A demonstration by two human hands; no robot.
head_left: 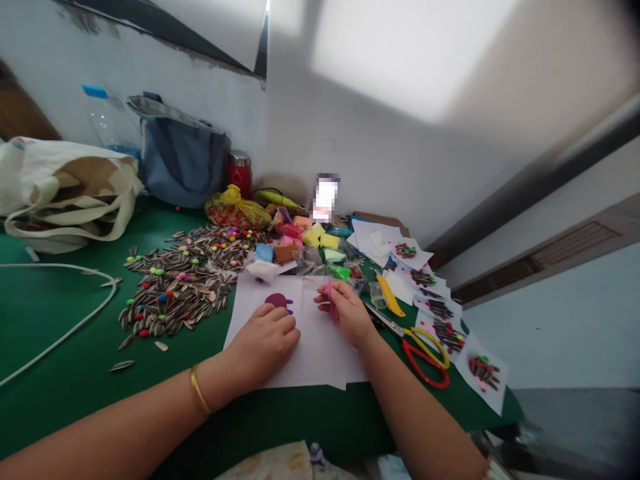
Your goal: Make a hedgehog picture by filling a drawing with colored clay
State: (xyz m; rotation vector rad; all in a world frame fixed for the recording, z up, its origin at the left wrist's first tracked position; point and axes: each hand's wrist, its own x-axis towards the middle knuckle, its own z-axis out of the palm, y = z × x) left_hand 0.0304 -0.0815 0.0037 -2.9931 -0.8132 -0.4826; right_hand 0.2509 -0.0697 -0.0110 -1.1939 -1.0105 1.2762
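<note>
My left hand [267, 341] rests on the white paper [320, 357] with its fingers curled under, their tips hidden. Just beyond its knuckles lies a flat, round dark-purple piece of what looks like clay [276, 300], with small violet bits [289, 307] on its right edge. To the right, my right hand [349, 312] is raised over the paper, pinching a thin pink stick-like tool [331, 300] between thumb and fingers.
Sunflower seeds [185, 280] with coloured bits are heaped at left. Bagged clay blocks [285, 252] lie behind the paper. Scissors [425, 353], a yellow cutter [391, 297] and seed-decorated cards [484, 372] lie right. Bags [183, 157], a red flask [240, 175] and a phone [325, 198] stand behind.
</note>
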